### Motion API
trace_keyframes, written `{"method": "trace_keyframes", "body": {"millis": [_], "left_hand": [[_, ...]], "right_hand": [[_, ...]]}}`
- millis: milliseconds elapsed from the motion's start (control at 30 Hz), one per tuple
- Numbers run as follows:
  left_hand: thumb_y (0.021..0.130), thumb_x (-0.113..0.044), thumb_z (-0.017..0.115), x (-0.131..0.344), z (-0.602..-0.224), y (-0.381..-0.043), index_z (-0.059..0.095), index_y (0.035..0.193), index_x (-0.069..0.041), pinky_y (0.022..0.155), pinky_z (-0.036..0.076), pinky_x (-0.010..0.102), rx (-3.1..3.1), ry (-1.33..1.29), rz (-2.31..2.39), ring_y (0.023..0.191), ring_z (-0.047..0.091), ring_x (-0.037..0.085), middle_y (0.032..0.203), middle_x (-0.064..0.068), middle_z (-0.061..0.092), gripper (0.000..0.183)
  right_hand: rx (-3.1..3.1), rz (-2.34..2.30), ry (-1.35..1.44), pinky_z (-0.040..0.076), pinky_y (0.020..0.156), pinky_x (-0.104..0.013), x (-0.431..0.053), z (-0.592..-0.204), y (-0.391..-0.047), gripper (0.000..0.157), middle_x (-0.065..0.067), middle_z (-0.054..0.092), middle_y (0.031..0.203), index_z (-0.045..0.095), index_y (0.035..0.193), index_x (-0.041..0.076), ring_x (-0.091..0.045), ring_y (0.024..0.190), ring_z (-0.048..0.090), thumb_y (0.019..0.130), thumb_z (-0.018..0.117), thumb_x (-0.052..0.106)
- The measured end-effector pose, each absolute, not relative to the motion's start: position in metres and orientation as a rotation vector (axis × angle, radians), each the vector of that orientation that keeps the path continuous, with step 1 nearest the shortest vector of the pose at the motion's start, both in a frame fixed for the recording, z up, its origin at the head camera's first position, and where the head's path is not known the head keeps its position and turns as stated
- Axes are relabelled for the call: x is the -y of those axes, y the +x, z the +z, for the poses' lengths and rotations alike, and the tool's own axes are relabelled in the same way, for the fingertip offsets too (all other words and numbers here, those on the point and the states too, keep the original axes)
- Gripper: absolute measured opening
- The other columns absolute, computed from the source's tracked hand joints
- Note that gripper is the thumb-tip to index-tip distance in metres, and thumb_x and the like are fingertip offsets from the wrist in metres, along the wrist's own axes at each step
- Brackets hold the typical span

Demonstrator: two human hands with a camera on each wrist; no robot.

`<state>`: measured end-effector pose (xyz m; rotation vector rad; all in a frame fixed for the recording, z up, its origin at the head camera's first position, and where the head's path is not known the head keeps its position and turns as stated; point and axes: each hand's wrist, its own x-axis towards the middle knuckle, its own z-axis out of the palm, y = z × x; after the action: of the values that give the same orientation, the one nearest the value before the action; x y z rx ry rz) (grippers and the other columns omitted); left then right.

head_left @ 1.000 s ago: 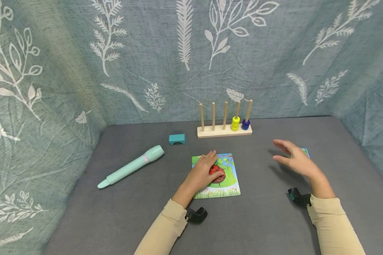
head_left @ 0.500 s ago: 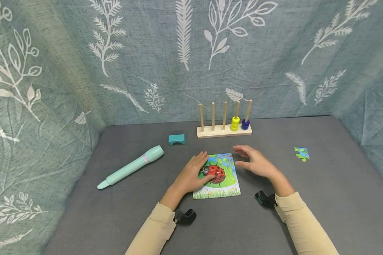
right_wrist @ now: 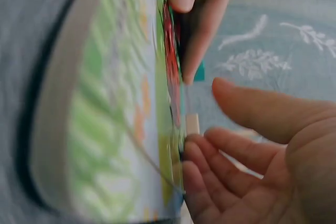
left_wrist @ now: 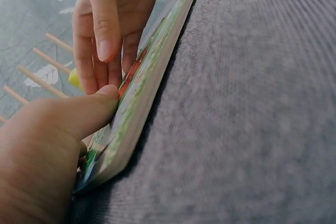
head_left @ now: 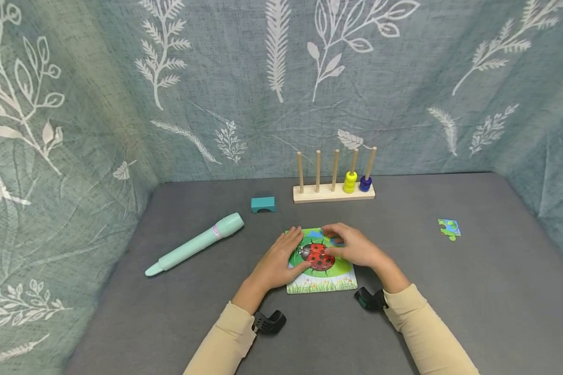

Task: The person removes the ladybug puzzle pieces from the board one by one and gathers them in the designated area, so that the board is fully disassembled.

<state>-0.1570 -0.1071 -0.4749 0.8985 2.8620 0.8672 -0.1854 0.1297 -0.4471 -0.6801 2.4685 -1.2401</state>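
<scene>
A square ladybug jigsaw puzzle [head_left: 321,281] lies flat on the table, a red spotted ladybug at its centre. My left hand [head_left: 278,261] rests on its left side, fingers extended and thumb touching the picture near the ladybug. Over the upper right part is my right hand [head_left: 356,247], its fingers loosely bent and the thumb apart, with nothing seen between them. In the right wrist view, the right fingertips [right_wrist: 195,156] come down at the puzzle's surface. Part of the puzzle's top right is hidden under that hand. A loose puzzle piece [head_left: 449,228] lies farther right.
Behind the puzzle stands a wooden peg rack [head_left: 314,197] with yellow rings [head_left: 350,182] and dark blue rings [head_left: 365,183]. A teal arch block [head_left: 263,204] sits left of it. A large mint-green pen-shaped object [head_left: 194,246] lies at the left. A patterned curtain [head_left: 244,83] hangs behind.
My right hand has moved left from beside the loose piece to over the puzzle, uncovering that piece. My left hand has slid slightly left and down on the puzzle, showing more of the ladybug.
</scene>
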Motion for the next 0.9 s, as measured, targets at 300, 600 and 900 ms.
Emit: {"method": "trace_keyframes", "body": {"millis": [300, 600, 900], "left_hand": [[0.091, -0.042, 0.060, 0.106, -0.473, -0.159, 0.035, 0.145, -0.001, 0.120, 0.020, 0.042, -2.849, 0.880, 0.826, 0.144, 0.024, 0.026, 0.153, 0.014, 0.030, 0.073], [0.090, -0.042, 0.062, 0.105, -0.471, -0.158, 0.036, 0.145, 0.000, 0.120, 0.022, 0.043, -2.854, 0.869, 0.848, 0.143, 0.026, 0.027, 0.153, 0.015, 0.032, 0.074], [0.089, -0.041, 0.063, 0.106, -0.472, -0.159, 0.037, 0.144, 0.000, 0.119, 0.022, 0.044, -2.852, 0.858, 0.864, 0.143, 0.026, 0.027, 0.153, 0.015, 0.032, 0.074]], "right_hand": [[-2.674, -1.085, -0.659, 0.050, 0.093, -0.046, -0.121, -0.452, -0.178, 0.049, -0.016, 0.055, 0.119, 0.052, 0.130, -0.003, -0.031, 0.108, 0.055, 0.087, 0.069, 0.016], [-2.747, -1.118, -0.610, 0.049, 0.084, -0.044, -0.112, -0.459, -0.176, 0.048, -0.014, 0.054, 0.107, 0.055, 0.126, -0.003, -0.027, 0.099, 0.052, 0.086, 0.071, 0.015], [-2.750, -1.135, -0.533, 0.047, 0.080, -0.041, -0.106, -0.459, -0.177, 0.049, -0.013, 0.052, 0.105, 0.056, 0.128, 0.000, -0.025, 0.098, 0.049, 0.085, 0.072, 0.016]]}}
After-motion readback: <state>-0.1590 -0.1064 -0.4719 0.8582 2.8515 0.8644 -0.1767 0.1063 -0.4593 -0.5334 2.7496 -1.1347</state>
